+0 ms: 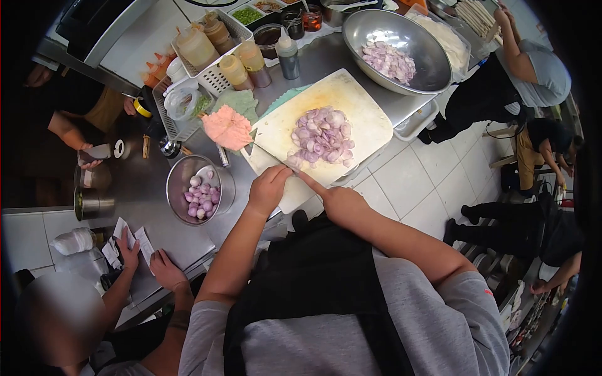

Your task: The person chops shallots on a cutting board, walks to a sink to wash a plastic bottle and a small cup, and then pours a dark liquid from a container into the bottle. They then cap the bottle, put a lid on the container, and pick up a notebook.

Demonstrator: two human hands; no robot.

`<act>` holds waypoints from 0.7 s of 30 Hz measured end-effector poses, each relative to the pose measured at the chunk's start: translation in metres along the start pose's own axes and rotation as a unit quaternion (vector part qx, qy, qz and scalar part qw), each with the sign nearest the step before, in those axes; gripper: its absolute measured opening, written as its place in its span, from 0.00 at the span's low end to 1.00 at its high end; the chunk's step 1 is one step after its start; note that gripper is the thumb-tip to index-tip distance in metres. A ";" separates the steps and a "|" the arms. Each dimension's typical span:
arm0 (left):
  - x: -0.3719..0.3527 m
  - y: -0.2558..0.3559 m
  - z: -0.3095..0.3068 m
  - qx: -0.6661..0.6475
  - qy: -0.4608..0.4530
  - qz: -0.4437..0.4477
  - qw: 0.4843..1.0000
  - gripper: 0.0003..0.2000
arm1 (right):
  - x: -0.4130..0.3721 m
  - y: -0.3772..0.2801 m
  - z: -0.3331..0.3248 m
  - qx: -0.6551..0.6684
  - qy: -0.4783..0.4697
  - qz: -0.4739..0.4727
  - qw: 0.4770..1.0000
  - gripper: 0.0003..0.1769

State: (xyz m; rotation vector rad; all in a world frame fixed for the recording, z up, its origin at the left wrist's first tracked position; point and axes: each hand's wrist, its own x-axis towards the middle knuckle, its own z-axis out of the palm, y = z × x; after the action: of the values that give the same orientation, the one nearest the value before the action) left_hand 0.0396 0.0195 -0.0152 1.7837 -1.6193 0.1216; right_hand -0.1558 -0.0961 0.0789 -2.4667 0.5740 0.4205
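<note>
A knife blade (269, 153) lies slantwise over the near left corner of the white cutting board (357, 103). My right hand (342, 203) is closed at its near end, index finger stretched along it; the handle is hidden. Close beside the blade, my left hand (268, 188) has its fingers pressed together, and what they hold is hidden. Beyond both hands, sliced shallots (323, 135) form a pile on the board. To the left, a steel pot (177, 188) contains whole peeled shallots (202, 199). A large steel bowl (433, 62) at the back right contains more sliced shallots (389, 61).
A pink cloth (227, 127) and a green cloth (237, 103) lie left of the board. Squeeze bottles (287, 55) and a white basket (216, 78) stand behind. A person's hands (166, 271) handle papers at lower left. Other people stand left and right.
</note>
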 end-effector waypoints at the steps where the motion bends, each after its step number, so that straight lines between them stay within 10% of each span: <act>1: 0.000 -0.001 0.000 0.002 0.000 0.006 1.000 0.09 | 0.002 0.001 0.001 0.001 0.002 0.001 1.000 0.51; 12: 0.006 0.025 -0.014 0.003 0.022 -0.085 0.996 0.11 | -0.009 0.021 -0.035 -0.038 0.022 0.024 0.999 0.48; 15: -0.012 0.028 -0.015 -0.018 0.163 -0.179 0.970 0.22 | -0.016 0.022 -0.018 -0.049 -0.039 -0.027 0.998 0.49; 21: 0.020 0.060 -0.035 0.052 -0.030 0.005 0.998 0.25 | -0.023 0.021 -0.020 -0.177 0.095 0.018 0.979 0.45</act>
State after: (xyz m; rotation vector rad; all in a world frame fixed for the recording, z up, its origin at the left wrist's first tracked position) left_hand 0.0029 0.0240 0.0472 1.8748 -1.6922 0.1607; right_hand -0.1821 -0.1170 0.0943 -2.8635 0.6715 0.3241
